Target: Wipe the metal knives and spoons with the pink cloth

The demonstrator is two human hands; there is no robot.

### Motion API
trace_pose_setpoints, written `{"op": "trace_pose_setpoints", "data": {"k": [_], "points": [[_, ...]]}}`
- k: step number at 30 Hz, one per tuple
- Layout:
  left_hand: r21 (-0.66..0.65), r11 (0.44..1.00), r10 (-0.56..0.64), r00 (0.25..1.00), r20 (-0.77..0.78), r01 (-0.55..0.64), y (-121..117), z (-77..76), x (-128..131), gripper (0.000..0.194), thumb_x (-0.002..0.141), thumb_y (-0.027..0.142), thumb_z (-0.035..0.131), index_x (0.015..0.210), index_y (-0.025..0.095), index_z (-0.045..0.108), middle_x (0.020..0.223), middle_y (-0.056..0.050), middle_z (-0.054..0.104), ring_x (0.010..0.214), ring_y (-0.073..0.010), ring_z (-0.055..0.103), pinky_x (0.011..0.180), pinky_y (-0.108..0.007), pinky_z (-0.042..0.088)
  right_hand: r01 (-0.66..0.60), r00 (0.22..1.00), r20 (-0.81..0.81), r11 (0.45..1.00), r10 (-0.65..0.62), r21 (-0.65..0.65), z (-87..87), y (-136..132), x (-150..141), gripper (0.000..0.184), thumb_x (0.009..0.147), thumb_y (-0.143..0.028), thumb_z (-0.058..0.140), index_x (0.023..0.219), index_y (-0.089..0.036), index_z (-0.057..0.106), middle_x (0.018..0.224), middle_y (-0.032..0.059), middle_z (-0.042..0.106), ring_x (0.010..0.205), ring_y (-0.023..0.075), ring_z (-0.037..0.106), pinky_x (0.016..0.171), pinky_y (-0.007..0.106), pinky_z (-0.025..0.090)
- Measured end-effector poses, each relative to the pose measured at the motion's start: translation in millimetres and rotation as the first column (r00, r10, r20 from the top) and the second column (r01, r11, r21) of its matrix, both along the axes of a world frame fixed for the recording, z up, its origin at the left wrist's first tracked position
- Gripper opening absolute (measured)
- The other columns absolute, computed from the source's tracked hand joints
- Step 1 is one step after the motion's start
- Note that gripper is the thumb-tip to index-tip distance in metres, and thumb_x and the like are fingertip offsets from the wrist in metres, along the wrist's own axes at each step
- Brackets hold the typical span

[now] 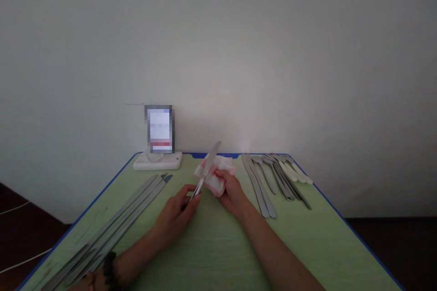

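My left hand [182,207] is closed around the handle of a table knife [210,162], whose blade points up and away from me. Pinched in my right hand [231,191] is a pink and white cloth [218,173], spread just beside and behind the blade. Whether the cloth touches the blade I cannot tell. Both hands are over the middle of the table. On the left lie several long metal knives [136,209] side by side, their near ends partly behind my left forearm. To the right, two table knives [258,186] lie next to each other.
Right of those knives is a group of spoons and other metal cutlery [282,175], with white-handled pieces [297,173] near the edge. At the back left a lit phone [160,129] stands by a white power strip [157,161]. The green table [211,254] meets a wall [273,63].
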State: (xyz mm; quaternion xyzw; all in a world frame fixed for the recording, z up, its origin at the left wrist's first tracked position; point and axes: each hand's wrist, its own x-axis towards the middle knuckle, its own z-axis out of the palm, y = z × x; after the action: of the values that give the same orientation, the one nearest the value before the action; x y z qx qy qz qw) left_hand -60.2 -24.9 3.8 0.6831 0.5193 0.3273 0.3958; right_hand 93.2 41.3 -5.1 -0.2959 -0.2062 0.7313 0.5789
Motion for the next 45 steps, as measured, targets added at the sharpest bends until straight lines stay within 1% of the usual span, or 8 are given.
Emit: {"op": "trace_pose_setpoints", "data": {"k": [4,11,16,23,30,36,40,45], "points": [[0.011,0.999,-0.033,0.999,-0.04,0.034,-2,-0.5,0,0.036,0.092,0.044,0.034,0.112,0.017,0.045,0.052,0.01,0.039,0.047,-0.0114,0.038,0.047,-0.022,0.026,-0.1,0.994,-0.035,0.995,0.1,0.005,4.4,-3,3,0.018,0.07,-0.017,0.056,0.086,-0.013,0.066,0.076,0.0055,0.071,0.07,0.0182,0.065,0.07,0.03,0.052],[-0.022,1.0,-0.024,0.995,-0.1,0.022,0,1.2,3,0.033,0.091,0.044,0.029,0.099,0.019,0.05,0.054,0.008,0.042,0.049,-0.0133,0.044,0.049,-0.023,0.03,-0.167,0.969,-0.179,0.985,0.171,0.033,9.8,-6,11,0.047,0.082,-0.054,0.042,0.092,-0.015,0.066,0.084,0.0097,0.072,0.091,0.0261,0.065,0.081,0.042,0.05],[-0.022,1.0,-0.009,0.995,-0.096,0.007,0,0.3,2,0.035,0.091,0.046,0.03,0.099,0.019,0.05,0.054,0.008,0.042,0.049,-0.0132,0.044,0.048,-0.023,0.03,-0.09,0.985,-0.146,0.995,0.096,0.049,1.8,0,11,0.028,0.084,-0.035,0.045,0.083,-0.018,0.066,0.079,0.0053,0.072,0.088,0.0223,0.066,0.083,0.038,0.049],[0.006,1.0,-0.022,0.993,-0.116,0.023,0,1.5,3,0.036,0.092,0.046,0.027,0.091,0.02,0.051,0.056,0.006,0.045,0.052,-0.0149,0.047,0.052,-0.025,0.033,-0.213,0.977,0.006,0.96,0.215,0.184,1.2,-7,10,0.008,0.076,-0.022,0.059,0.076,-0.017,0.065,0.071,0.001,0.068,0.07,0.0158,0.061,0.076,0.03,0.049],[0.057,0.998,-0.018,0.951,-0.309,0.038,-3,6.1,5,0.029,0.09,0.039,0.027,0.081,0.021,0.049,0.059,0.001,0.05,0.055,-0.0173,0.05,0.056,-0.026,0.034,-0.406,0.913,0.127,0.894,0.388,0.189,3.1,-15,9,0.024,0.065,-0.027,0.078,0.081,-0.014,0.066,0.072,0.0005,0.066,0.064,0.0111,0.057,0.067,0.025,0.046],[0.076,0.992,-0.067,0.941,-0.331,0.097,-3,7.4,4,0.03,0.091,0.04,0.032,0.085,0.021,0.054,0.066,-0.001,0.059,0.06,-0.0182,0.056,0.057,-0.025,0.035,-0.174,0.985,0.045,0.972,0.169,0.156,1.4,-9,2,0.015,0.073,-0.028,0.069,0.081,-0.015,0.066,0.07,-0.0006,0.065,0.061,0.0111,0.056,0.062,0.024,0.046],[0.039,0.975,-0.196,0.931,-0.309,0.218,-4,6.9,2,0.029,0.092,0.038,0.033,0.092,0.02,0.056,0.057,0.003,0.056,0.052,-0.0151,0.052,0.053,-0.023,0.034,0.03,0.998,-0.064,0.997,-0.025,0.076,1.4,3,8,0.01,0.079,-0.024,0.058,0.08,-0.017,0.065,0.072,0.0003,0.066,0.065,0.0131,0.06,0.07,0.027,0.051],[0.042,0.969,-0.222,0.934,-0.279,0.242,-6,4.1,0,0.028,0.094,0.035,0.031,0.085,0.021,0.053,0.061,0.004,0.059,0.055,-0.0133,0.053,0.059,-0.022,0.037,0.07,0.997,-0.018,0.997,-0.07,0.037,3.6,5,12,0.013,0.079,-0.022,0.054,0.081,-0.016,0.065,0.075,0.0031,0.068,0.069,0.0154,0.063,0.075,0.031,0.052]]}}
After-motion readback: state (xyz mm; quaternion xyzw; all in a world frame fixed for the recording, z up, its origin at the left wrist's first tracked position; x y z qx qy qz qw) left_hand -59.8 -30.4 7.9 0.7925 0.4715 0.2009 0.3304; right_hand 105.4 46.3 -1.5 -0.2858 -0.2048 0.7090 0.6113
